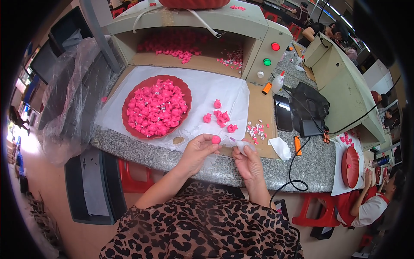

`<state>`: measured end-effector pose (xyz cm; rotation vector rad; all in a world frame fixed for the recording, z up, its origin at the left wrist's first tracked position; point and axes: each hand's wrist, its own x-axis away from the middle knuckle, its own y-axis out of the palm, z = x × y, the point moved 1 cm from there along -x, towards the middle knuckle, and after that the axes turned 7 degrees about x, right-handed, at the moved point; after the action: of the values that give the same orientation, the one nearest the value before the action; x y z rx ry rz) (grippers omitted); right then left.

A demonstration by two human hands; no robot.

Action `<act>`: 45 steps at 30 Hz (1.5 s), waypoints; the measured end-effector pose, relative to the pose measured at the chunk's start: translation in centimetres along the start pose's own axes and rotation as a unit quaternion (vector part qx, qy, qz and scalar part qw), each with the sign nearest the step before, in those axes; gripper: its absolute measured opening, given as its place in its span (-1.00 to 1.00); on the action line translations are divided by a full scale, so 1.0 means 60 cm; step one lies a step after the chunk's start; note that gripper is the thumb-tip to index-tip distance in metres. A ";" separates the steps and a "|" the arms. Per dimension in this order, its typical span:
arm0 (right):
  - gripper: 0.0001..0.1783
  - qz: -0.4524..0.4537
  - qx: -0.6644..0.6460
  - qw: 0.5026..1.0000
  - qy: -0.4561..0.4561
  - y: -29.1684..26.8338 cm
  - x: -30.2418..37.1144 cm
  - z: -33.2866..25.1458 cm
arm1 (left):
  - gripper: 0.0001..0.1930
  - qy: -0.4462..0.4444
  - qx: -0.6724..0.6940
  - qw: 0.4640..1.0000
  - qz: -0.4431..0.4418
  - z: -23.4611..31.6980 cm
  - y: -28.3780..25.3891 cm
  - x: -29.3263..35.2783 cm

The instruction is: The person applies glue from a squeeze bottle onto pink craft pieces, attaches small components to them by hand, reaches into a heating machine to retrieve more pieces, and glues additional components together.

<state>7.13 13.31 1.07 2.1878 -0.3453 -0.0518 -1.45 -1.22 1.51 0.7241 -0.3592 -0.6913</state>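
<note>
My left hand (199,149) pinches a small pink plastic piece (216,139) between thumb and fingers, just above the counter's front edge. My right hand (248,159) grips a small white squeeze bottle (239,146) whose tip points left at the pink piece. A red bowl (129,101) heaped with pink pieces sits on white paper (215,88) to the left. A few loose pink pieces (220,117) lie on the paper beyond my hands.
A grey machine housing (258,52) with red and green buttons stands behind. A black phone (283,113), a black pouch (308,103), tiny scraps (257,129) and a white tissue (279,147) lie to the right. Another person (371,203) sits at right with a red bowl (350,166).
</note>
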 end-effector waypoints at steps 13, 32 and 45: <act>-0.79 0.128 0.355 0.903 -0.204 0.016 0.011 0.006 | -0.82 0.192 -0.231 0.950 0.080 -0.042 -0.032 -0.028; -0.79 0.065 0.560 0.762 -0.319 0.007 0.014 0.025 | -0.80 0.181 -0.277 0.942 0.060 -0.038 -0.027 -0.024; -0.78 0.074 0.572 0.753 -0.317 0.011 0.015 0.022 | -0.79 0.178 -0.284 0.940 0.063 -0.037 -0.026 -0.023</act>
<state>7.61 11.64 0.88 3.2986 -1.1817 -0.6698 -1.99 -0.04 -1.26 0.2580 0.1304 -0.4912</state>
